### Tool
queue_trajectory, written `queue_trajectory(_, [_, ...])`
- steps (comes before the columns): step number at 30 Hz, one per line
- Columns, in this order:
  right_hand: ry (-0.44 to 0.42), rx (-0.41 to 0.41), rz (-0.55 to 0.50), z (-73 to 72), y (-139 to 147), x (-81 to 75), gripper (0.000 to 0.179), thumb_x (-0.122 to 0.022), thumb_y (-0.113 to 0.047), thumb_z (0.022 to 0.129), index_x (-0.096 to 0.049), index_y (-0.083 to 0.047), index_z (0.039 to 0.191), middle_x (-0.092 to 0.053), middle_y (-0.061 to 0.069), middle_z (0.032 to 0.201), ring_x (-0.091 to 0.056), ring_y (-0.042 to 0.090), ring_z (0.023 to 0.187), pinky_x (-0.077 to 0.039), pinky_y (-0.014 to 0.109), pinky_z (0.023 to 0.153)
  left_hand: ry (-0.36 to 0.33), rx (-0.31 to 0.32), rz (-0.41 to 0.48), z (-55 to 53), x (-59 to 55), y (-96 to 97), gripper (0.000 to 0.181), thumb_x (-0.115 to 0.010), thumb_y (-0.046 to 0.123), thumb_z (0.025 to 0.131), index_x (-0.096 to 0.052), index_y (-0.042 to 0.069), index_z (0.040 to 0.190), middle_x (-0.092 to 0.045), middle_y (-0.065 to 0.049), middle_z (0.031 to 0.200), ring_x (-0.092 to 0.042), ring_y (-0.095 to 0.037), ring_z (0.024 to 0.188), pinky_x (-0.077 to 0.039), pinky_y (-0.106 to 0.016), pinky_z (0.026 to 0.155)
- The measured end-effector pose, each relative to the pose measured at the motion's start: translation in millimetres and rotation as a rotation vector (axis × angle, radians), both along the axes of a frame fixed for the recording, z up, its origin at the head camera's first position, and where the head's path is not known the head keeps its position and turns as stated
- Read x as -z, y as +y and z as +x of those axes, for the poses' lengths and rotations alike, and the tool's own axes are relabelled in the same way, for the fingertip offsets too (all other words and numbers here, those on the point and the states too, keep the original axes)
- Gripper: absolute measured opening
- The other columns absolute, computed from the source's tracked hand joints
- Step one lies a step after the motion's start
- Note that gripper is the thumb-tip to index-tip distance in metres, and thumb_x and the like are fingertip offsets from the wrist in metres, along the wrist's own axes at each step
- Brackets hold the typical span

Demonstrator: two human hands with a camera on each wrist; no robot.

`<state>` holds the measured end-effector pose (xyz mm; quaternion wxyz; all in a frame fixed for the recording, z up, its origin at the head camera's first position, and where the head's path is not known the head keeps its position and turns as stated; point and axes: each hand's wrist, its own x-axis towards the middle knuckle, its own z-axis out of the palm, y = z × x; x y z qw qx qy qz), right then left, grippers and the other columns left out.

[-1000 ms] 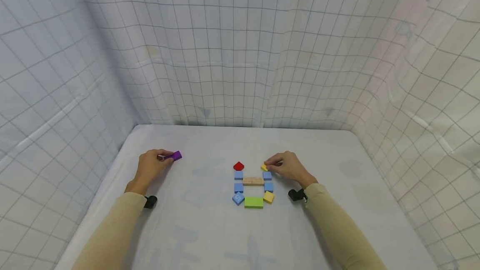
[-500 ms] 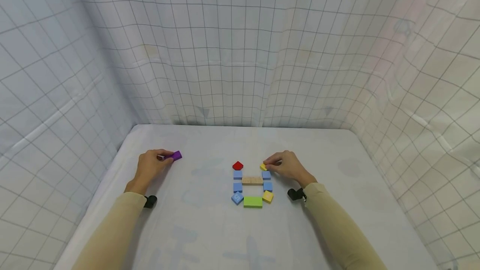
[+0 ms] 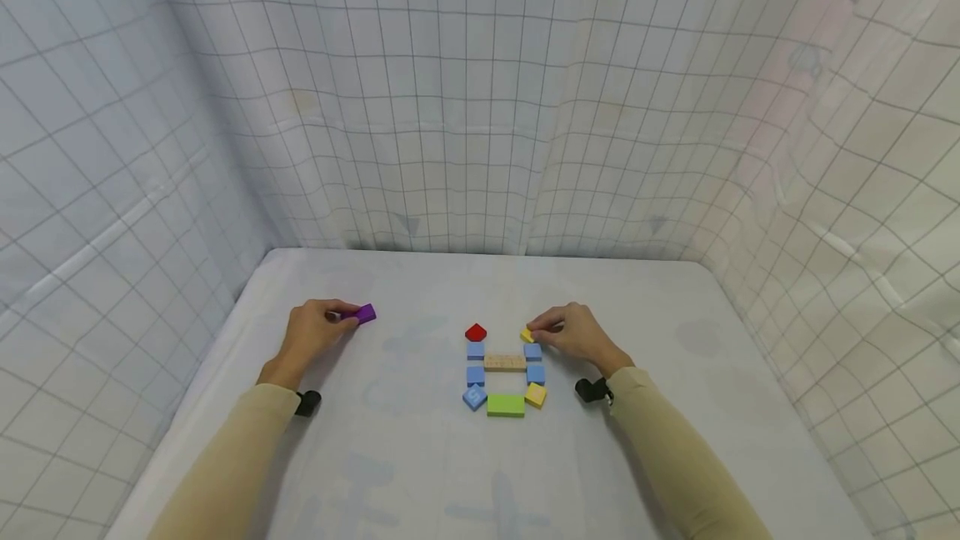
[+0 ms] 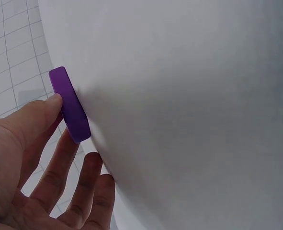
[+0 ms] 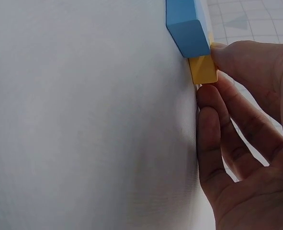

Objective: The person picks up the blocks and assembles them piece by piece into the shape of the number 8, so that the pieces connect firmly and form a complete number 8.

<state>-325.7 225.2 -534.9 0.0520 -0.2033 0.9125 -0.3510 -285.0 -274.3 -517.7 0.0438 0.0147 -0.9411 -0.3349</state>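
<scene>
Between the thumb and fingers of my left hand (image 3: 309, 333) is a purple block (image 3: 366, 313), pinched at its left end in the head view. The left wrist view has the purple block (image 4: 70, 105) close to the white cloth, with the other fingers spread below it. My right hand (image 3: 576, 333) pinches a small yellow block (image 3: 527, 335) at the far right corner of a block layout. Just nearer than that sits a blue block (image 3: 532, 352). In the right wrist view the blue block (image 5: 189, 36) partly hides the yellow block (image 5: 203, 69).
A wooden block (image 3: 505, 363) lies across the layout between blue blocks. A red piece (image 3: 476, 332) is at its far left corner. Along the near side are a turned blue block (image 3: 475, 397), a green block (image 3: 506, 406) and a turned yellow block (image 3: 536, 395). Gridded curtains surround the table.
My left hand has shifted slightly to the right, carrying the purple block with it. The right hand stays in place on the yellow block.
</scene>
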Motion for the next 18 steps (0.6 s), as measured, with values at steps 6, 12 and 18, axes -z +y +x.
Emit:
queue_trajectory(6, [0.003, -0.002, 0.005, -0.1, 0, -2.2, 0.011, -0.087, -0.018, 0.107, -0.094, -0.018, 0.116, -0.09, 0.002, 0.126, -0.082, 0.027, 0.125, -0.069, 0.046, 0.109, -0.025, 0.007, 0.001, -1.3, -1.8, 6.7, 0.031, -0.083, 0.021, 0.11, -0.085, 0.006, 0.137, -0.081, -0.028, 0.133, -0.069, -0.04, 0.117, -0.054, -0.044, 0.095])
queue_trajectory(12, [0.007, -0.009, 0.005, -1.3, 1, -0.9, 0.011, -0.087, -0.019, 0.108, -0.094, -0.018, 0.116, -0.09, 0.002, 0.125, -0.083, 0.027, 0.125, -0.069, 0.045, 0.108, -0.042, 0.018, 0.008, -3.1, -1.9, 12.0, 0.03, -0.082, 0.022, 0.11, -0.086, 0.007, 0.136, -0.081, -0.027, 0.135, -0.069, -0.04, 0.12, -0.054, -0.045, 0.097])
queue_trajectory(18, [0.009, -0.012, 0.004, -0.6, 1, 0.2, 0.011, -0.087, -0.019, 0.107, -0.094, -0.018, 0.116, -0.09, 0.002, 0.125, -0.083, 0.027, 0.124, -0.069, 0.045, 0.108, -0.039, 0.04, 0.002, -5.9, -0.5, 19.4, 0.029, -0.081, 0.023, 0.111, -0.086, 0.009, 0.135, -0.082, -0.025, 0.135, -0.072, -0.04, 0.121, -0.056, -0.047, 0.098])
